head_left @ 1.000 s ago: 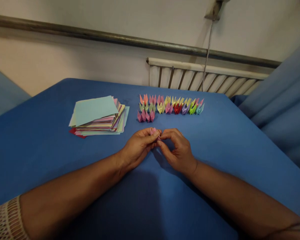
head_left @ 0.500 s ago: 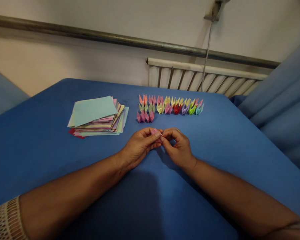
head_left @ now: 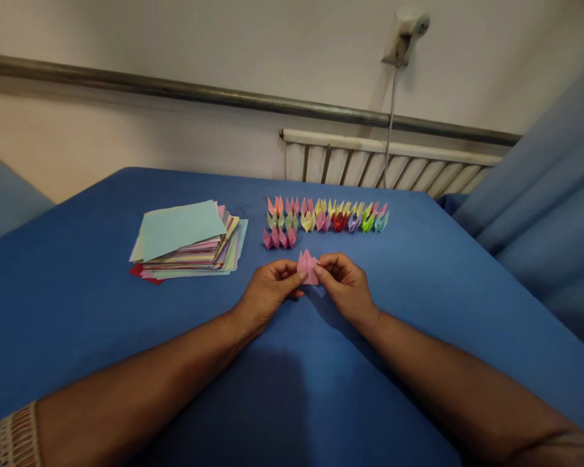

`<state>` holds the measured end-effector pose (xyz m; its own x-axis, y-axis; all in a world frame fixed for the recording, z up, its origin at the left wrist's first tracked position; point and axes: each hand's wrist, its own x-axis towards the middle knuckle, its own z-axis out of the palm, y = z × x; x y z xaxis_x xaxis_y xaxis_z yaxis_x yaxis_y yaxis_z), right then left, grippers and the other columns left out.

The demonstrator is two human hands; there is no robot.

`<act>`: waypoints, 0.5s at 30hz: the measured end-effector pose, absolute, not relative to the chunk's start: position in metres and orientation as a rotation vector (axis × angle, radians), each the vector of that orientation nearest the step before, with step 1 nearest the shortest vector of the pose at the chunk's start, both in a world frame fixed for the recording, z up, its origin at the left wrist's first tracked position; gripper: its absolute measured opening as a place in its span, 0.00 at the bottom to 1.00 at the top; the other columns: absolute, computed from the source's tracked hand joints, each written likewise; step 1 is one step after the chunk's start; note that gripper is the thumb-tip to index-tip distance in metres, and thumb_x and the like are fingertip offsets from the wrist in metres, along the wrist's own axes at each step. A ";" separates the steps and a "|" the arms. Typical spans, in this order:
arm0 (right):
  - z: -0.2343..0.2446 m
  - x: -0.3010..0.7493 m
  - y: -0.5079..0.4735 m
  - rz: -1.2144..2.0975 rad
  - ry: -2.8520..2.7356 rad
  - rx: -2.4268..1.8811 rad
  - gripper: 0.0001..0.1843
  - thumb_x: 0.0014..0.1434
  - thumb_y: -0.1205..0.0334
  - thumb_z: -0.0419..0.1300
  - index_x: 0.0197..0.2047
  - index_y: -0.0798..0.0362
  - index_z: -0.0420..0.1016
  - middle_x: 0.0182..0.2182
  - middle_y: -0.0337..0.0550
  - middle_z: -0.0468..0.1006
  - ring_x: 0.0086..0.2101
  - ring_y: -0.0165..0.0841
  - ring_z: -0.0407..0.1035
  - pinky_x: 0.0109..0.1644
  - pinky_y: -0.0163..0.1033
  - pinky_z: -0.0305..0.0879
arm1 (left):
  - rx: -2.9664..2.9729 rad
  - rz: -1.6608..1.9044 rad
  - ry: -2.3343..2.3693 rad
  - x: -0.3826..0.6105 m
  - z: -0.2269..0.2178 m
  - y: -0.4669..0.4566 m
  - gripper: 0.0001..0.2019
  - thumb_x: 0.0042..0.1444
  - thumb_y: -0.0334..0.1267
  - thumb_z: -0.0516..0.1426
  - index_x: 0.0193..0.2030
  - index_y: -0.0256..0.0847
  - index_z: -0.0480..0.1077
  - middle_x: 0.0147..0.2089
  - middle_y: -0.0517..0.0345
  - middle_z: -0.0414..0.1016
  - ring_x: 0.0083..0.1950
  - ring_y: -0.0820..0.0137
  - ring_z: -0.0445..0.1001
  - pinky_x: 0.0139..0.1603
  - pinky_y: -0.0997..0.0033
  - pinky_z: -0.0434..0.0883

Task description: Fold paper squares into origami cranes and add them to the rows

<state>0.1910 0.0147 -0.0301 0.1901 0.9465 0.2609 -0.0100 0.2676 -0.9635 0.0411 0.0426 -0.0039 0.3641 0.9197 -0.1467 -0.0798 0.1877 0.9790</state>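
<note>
A small pink origami crane (head_left: 308,268), folded flat with pointed tips upward, is pinched between both hands above the blue table. My left hand (head_left: 271,285) grips its left side, thumb in front and fingers behind. On its right side, the thumb and forefinger of my right hand (head_left: 346,285) are closed on the paper. Just beyond the hands stand rows of finished paper cranes (head_left: 324,222) in pink, yellow, green, red, purple and light blue.
To the left lies an uneven stack of coloured paper sheets (head_left: 182,230), light blue on top. The blue tabletop (head_left: 409,272) reaches back toward a wall with a metal rail (head_left: 224,97) and a white radiator (head_left: 340,139). A blue curtain (head_left: 555,175) hangs at the right.
The pink paper has been turned so its flat face and points show between the fingers. My hands have drawn slightly apart. The whole view has tilted a little upward.
</note>
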 end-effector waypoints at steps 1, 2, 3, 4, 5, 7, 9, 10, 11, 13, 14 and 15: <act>-0.031 0.190 0.015 0.935 -1.161 -1.070 0.11 0.52 0.56 0.64 0.35 0.51 0.70 0.28 0.37 0.73 0.28 0.28 0.67 0.36 0.36 0.65 | 1.178 0.887 0.946 0.041 -0.004 0.043 0.11 0.45 0.41 0.66 0.32 0.37 0.74 0.28 0.63 0.71 0.26 0.78 0.68 0.30 0.76 0.69; -0.033 0.189 0.015 0.969 -1.167 -1.079 0.12 0.51 0.56 0.65 0.36 0.51 0.70 0.28 0.37 0.74 0.28 0.29 0.68 0.35 0.36 0.65 | 1.198 0.902 0.950 0.041 -0.004 0.044 0.12 0.45 0.42 0.66 0.32 0.37 0.74 0.28 0.62 0.72 0.27 0.77 0.68 0.30 0.75 0.69; -0.034 0.189 0.015 0.992 -1.174 -1.093 0.12 0.50 0.56 0.65 0.35 0.52 0.70 0.28 0.37 0.74 0.28 0.29 0.68 0.35 0.36 0.65 | 1.216 0.914 0.953 0.041 -0.004 0.044 0.12 0.45 0.42 0.65 0.32 0.37 0.74 0.29 0.61 0.73 0.27 0.77 0.69 0.30 0.75 0.69; -0.035 0.189 0.016 1.004 -1.178 -1.108 0.12 0.50 0.56 0.65 0.35 0.52 0.71 0.28 0.37 0.74 0.27 0.29 0.67 0.34 0.36 0.64 | 1.233 0.922 0.955 0.040 -0.003 0.044 0.12 0.45 0.43 0.65 0.32 0.37 0.74 0.30 0.60 0.73 0.27 0.76 0.69 0.31 0.75 0.69; -0.036 0.190 0.016 1.005 -1.175 -1.122 0.11 0.50 0.56 0.65 0.33 0.52 0.71 0.26 0.37 0.74 0.26 0.28 0.67 0.32 0.35 0.63 | 1.247 0.925 0.958 0.040 -0.003 0.044 0.12 0.46 0.43 0.65 0.33 0.37 0.74 0.30 0.60 0.73 0.27 0.76 0.69 0.31 0.75 0.69; -0.036 0.191 0.019 0.996 -1.158 -1.142 0.11 0.50 0.55 0.65 0.31 0.53 0.71 0.24 0.36 0.73 0.24 0.27 0.65 0.30 0.34 0.61 | 1.258 0.919 0.963 0.039 -0.002 0.044 0.12 0.48 0.45 0.64 0.33 0.37 0.74 0.31 0.60 0.73 0.27 0.76 0.69 0.31 0.75 0.69; -0.037 0.193 0.021 0.989 -1.142 -1.148 0.11 0.50 0.54 0.65 0.30 0.53 0.71 0.24 0.36 0.73 0.24 0.27 0.65 0.30 0.34 0.60 | 1.247 0.911 0.953 0.039 -0.002 0.044 0.13 0.50 0.47 0.62 0.33 0.37 0.74 0.32 0.59 0.74 0.28 0.75 0.70 0.32 0.73 0.70; -0.037 0.194 0.022 0.988 -1.138 -1.146 0.11 0.50 0.55 0.64 0.30 0.53 0.71 0.24 0.36 0.73 0.24 0.27 0.65 0.30 0.34 0.60 | 1.240 0.910 0.946 0.038 -0.002 0.044 0.13 0.51 0.47 0.61 0.34 0.37 0.74 0.33 0.59 0.74 0.29 0.75 0.71 0.32 0.73 0.71; -0.037 0.194 0.022 0.988 -1.137 -1.139 0.11 0.51 0.55 0.64 0.30 0.53 0.71 0.25 0.36 0.73 0.25 0.27 0.65 0.31 0.35 0.60 | 1.238 0.909 0.940 0.039 -0.003 0.044 0.14 0.51 0.47 0.61 0.35 0.38 0.74 0.34 0.58 0.74 0.29 0.75 0.71 0.33 0.72 0.71; -0.037 0.194 0.023 0.983 -1.131 -1.118 0.10 0.51 0.55 0.64 0.31 0.53 0.70 0.26 0.36 0.73 0.26 0.27 0.66 0.31 0.34 0.61 | 1.247 0.904 0.937 0.039 -0.004 0.044 0.13 0.50 0.46 0.62 0.36 0.38 0.74 0.35 0.57 0.75 0.29 0.75 0.71 0.33 0.72 0.72; -0.037 0.193 0.022 0.976 -1.126 -1.110 0.10 0.51 0.56 0.64 0.32 0.52 0.69 0.25 0.36 0.73 0.25 0.27 0.66 0.30 0.34 0.61 | 1.255 0.903 0.941 0.040 -0.004 0.044 0.13 0.49 0.45 0.62 0.37 0.38 0.74 0.35 0.57 0.75 0.29 0.75 0.71 0.33 0.72 0.72; -0.037 0.193 0.021 0.964 -1.126 -1.109 0.11 0.51 0.56 0.64 0.34 0.52 0.68 0.25 0.34 0.72 0.24 0.27 0.65 0.29 0.34 0.60 | 1.266 0.908 0.946 0.040 -0.005 0.044 0.13 0.49 0.44 0.63 0.37 0.38 0.74 0.34 0.58 0.75 0.28 0.75 0.71 0.32 0.72 0.71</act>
